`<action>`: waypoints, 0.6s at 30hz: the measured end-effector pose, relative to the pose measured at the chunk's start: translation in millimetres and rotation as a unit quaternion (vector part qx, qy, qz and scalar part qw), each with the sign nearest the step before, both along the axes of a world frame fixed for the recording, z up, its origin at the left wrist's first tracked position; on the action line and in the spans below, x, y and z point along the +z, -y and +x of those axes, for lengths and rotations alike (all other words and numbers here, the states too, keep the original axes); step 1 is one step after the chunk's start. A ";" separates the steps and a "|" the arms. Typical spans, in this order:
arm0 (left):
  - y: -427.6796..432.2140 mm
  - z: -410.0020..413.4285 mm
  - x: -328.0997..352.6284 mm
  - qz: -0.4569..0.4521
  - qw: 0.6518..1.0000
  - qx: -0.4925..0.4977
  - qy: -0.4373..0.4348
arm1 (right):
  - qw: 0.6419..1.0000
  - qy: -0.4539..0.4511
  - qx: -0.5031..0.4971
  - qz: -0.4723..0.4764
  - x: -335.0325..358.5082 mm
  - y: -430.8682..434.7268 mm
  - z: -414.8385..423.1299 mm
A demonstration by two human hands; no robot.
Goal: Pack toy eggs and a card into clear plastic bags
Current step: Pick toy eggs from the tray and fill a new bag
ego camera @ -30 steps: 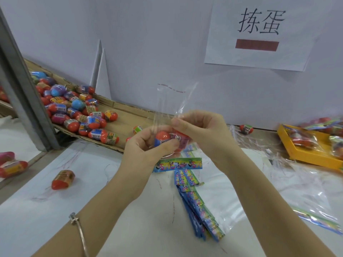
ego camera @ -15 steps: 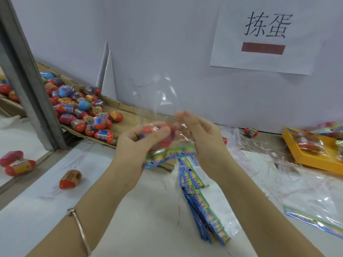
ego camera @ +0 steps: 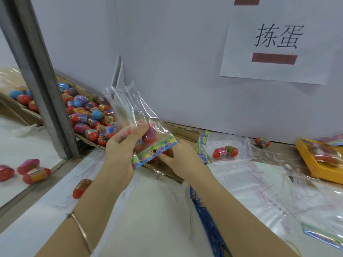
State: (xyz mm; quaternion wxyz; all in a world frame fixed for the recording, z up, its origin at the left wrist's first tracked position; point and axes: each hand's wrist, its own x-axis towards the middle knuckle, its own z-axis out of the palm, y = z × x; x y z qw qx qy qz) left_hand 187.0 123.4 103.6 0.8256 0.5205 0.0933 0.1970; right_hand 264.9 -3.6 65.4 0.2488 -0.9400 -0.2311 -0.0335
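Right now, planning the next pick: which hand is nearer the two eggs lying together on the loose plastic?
Right. The right hand is just left of the two eggs; the left hand is farther left, gripping the filled bag.

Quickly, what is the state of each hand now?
Left hand: holding the bag of eggs.
Right hand: touching the bag's lower edge; grip cannot be told.
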 end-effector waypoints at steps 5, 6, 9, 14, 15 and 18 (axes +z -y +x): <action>0.3 1.8 -7.0 0.069 0.998 -0.009 0.005 | 0.927 -0.047 -0.100 0.359 12.8 20.9 -1.0; 2.3 1.2 -8.4 0.095 0.995 -0.011 0.004 | 0.882 -0.062 -0.113 0.452 21.9 28.9 -2.8; 12.4 -1.0 -12.4 0.152 0.988 -0.036 0.007 | 0.815 -0.100 -0.053 0.568 57.4 53.4 -9.1; 28.6 -4.2 -16.7 0.206 0.976 -0.063 0.004 | 0.817 -0.094 0.094 0.561 101.6 81.5 -29.4; 30.5 -4.5 -16.9 0.213 0.975 -0.064 0.009 | 0.837 -0.076 0.106 0.532 105.6 83.9 -33.1; 35.9 -8.4 -16.4 0.284 0.956 -0.075 0.025 | 0.900 -0.029 0.107 0.422 110.1 85.1 -42.2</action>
